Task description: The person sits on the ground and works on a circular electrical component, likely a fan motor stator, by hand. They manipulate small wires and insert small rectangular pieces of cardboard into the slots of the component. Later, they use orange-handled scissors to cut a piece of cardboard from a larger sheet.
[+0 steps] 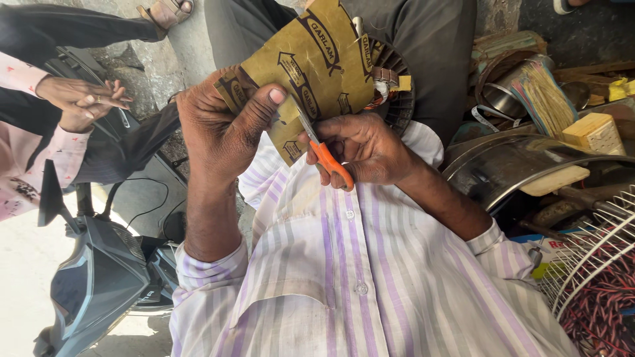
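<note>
A striped shirt [370,277] in white and lilac fills the lower middle of the view, its sleeves running up to both hands. At lower left stands a dark scooter [99,277], and beside it, at the left edge, another person in pink sleeves keeps their own hands [83,99] folded together. To the right lie a curved steel drum [503,165], a white wire fan guard [595,251] over red windings, a small wooden block [595,132] and a bundle of thin sticks [546,96].

In the middle, raised in front of the chest, is a sheet [311,73] of olive-brown printed paper. The left hand [221,129] is clamped on its left edge, thumb pressed flat on the face and fingers curled behind. Just behind the sheet's right edge a round black stator [397,92] with wound coils shows in part.

The right hand [367,149] is closed round the orange handles of the scissors [321,149], fingers through the loops. The blades point up and left into the lower edge of the sheet, touching it near the left thumb; whether they are parted I cannot tell.
</note>
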